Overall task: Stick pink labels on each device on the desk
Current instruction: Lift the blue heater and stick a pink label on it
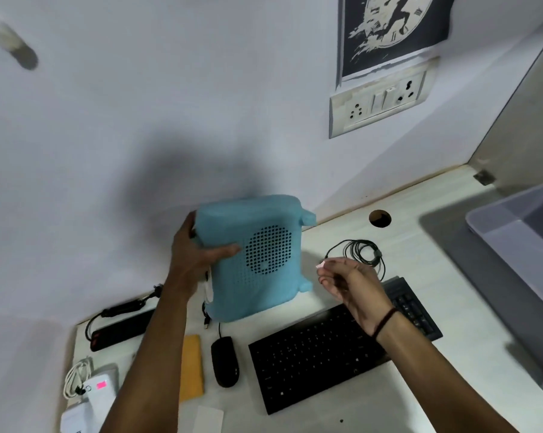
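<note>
My left hand (195,254) grips the left edge of a light blue device with a round perforated grille (257,257), holding it upright and tilted above the back of the white desk (426,314). To its right, my right hand (348,282) pinches a small pink label (321,264) between thumb and fingertips, a short gap from the blue device. A black keyboard (326,348) lies under my right wrist. A black mouse (225,360) sits below the blue device. A white power bank (100,392) at the lower left carries a pink label (101,385).
A black power strip (120,329) lies at the left back. An orange-yellow flat object (191,367) rests beside the mouse. A coiled black cable (362,250) sits near a desk hole (380,218). A grey bin (520,260) stands at right. A wall socket panel (379,98) is above.
</note>
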A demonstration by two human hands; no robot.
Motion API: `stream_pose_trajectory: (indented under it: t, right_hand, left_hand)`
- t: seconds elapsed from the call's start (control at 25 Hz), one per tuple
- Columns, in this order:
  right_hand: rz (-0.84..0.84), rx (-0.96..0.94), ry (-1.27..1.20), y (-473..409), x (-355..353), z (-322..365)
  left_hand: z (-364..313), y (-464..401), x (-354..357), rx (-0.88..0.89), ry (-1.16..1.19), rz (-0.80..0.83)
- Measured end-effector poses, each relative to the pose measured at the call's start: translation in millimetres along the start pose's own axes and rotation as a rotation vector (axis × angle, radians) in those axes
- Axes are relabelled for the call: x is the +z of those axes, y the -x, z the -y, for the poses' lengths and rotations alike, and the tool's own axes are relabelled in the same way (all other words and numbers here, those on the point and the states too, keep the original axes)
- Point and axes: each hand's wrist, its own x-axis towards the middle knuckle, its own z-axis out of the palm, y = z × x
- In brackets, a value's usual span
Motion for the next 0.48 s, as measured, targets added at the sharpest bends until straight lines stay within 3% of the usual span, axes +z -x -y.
stream_pose_trajectory:
  t: [0.2,0.36,0.48]
  right_hand:
    - [0.193,-0.287,0.154,58.8,48.7,46.9]
    - [0.372,-0.441,0.362,109.3,80.2,62.2]
    - [0.490,-0.444,0.641,135.9,91.8,70.8]
  left_hand:
    - [41.7,79.9,-37.7,-0.112,0.600,-0.179]
    - [57.7,136.3,-46.7,-0.124,0.828,-0.223]
    - [61.0,165.2,-51.9,-0.113,0.903,-0.220]
